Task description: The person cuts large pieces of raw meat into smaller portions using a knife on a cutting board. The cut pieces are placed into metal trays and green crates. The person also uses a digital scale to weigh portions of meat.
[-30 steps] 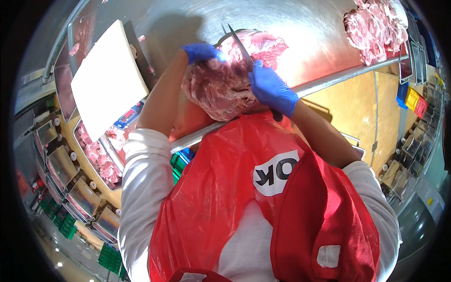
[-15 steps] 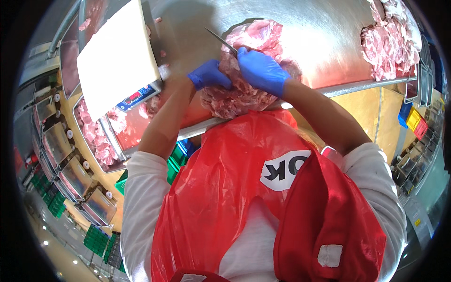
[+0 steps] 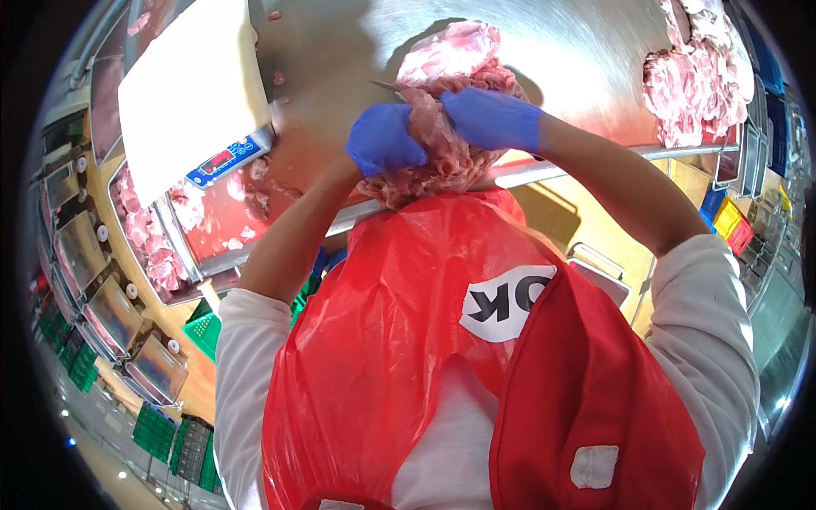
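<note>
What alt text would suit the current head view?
The left hand and right hand, blue-gloved, handle a large raw meat piece on a metal table; a knife tip shows beside it. At left is a white slab; at far right, more meat.

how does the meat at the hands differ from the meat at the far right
The middle meat has the left hand and right hand on it; no hand touches the far-right meat. The middle meat looks darker in parts; the far-right meat paler. Both look raw and lie on the metal table.
</note>
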Tool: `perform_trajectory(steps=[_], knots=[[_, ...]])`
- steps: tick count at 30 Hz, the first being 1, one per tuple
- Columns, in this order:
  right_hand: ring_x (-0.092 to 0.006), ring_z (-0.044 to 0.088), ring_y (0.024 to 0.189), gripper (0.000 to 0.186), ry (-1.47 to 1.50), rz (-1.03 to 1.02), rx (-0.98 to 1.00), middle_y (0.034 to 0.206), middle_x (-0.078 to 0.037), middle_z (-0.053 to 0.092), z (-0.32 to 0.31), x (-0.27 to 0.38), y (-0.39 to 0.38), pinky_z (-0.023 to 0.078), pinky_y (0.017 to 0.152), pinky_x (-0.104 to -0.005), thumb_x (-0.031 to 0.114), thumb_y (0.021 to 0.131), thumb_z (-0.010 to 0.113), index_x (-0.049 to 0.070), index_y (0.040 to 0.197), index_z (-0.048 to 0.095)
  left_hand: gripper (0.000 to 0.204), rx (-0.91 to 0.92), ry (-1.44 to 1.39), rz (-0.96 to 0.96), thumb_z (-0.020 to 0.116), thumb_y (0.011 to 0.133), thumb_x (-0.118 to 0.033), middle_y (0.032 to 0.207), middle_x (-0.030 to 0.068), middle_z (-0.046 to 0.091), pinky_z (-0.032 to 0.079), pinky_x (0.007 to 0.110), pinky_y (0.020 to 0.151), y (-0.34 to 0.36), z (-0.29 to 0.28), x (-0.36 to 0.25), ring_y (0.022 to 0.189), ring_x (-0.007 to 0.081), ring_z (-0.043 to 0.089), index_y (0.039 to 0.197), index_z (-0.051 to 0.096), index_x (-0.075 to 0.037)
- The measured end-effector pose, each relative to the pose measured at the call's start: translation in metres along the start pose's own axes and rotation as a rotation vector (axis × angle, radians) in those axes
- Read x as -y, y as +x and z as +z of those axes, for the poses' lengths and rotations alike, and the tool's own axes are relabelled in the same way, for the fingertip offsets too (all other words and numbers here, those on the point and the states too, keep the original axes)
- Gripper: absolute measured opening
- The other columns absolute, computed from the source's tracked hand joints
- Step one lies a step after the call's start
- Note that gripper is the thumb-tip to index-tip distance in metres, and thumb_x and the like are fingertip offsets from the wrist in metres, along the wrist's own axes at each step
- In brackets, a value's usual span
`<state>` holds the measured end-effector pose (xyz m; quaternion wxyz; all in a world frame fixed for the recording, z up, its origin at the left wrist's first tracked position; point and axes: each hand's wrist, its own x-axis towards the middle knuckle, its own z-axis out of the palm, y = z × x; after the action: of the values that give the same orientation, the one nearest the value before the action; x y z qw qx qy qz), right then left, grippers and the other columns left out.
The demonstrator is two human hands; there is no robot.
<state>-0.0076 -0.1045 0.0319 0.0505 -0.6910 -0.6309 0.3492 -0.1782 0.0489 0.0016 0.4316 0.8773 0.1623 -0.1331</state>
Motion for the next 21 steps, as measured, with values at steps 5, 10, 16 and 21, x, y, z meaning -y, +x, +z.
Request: perform_trajectory(steps=[5,10,16,21], knots=[[-0.0415,0.067,0.086,0.029,-0.090,0.041,0.043,0.091,-0.025,0.066,-0.002,0.008,-0.009,0.054,0.072,-0.0481,0.009,0.090,0.050,-0.002,0.117,0.052,0.038,0.014,0.194,-0.021,0.074,0.058,-0.031,0.084,0.0230,0.067,0.053,0.048,0.072,-0.014,-0.008,-0.030,0.081,0.0427,0.065,0.085,0.068,-0.004],[-0.0419,0.065,0.070,0.025,-0.064,0.378,0.293,0.077,-0.022,0.065,-0.006,-0.005,-0.113,0.049,0.057,-0.0527,0.007,0.090,0.052,0.004,0.115,0.051,0.038,-0.008,0.122,0.050,0.075,0.058,-0.030,0.083,0.0236,0.065,0.051,0.050,0.072,-0.021,0.004,-0.018,0.081,0.0445,0.063,0.085,0.067,-0.004],[-0.0415,0.065,0.071,0.018,-0.095,0.298,0.041,0.074,-0.019,0.064,-0.070,0.024,-0.120,0.049,0.061,-0.0521,0.019,0.096,0.049,0.008,0.109,0.051,0.039,-0.094,0.036,0.091,0.077,0.063,-0.031,0.092,0.0220,0.065,0.050,0.050,0.074,-0.033,-0.001,-0.032,0.088,0.0438,0.061,0.092,0.066,-0.007],[-0.0405,0.066,0.078,0.015,-0.174,0.183,-0.121,0.080,-0.020,0.066,-0.024,0.019,-0.033,0.052,0.065,-0.0493,0.014,0.094,0.048,0.002,0.104,0.049,0.036,-0.132,0.073,0.171,0.076,0.064,-0.030,0.089,0.0218,0.066,0.051,0.050,0.071,-0.030,-0.005,-0.037,0.085,0.0434,0.062,0.089,0.067,-0.005]])
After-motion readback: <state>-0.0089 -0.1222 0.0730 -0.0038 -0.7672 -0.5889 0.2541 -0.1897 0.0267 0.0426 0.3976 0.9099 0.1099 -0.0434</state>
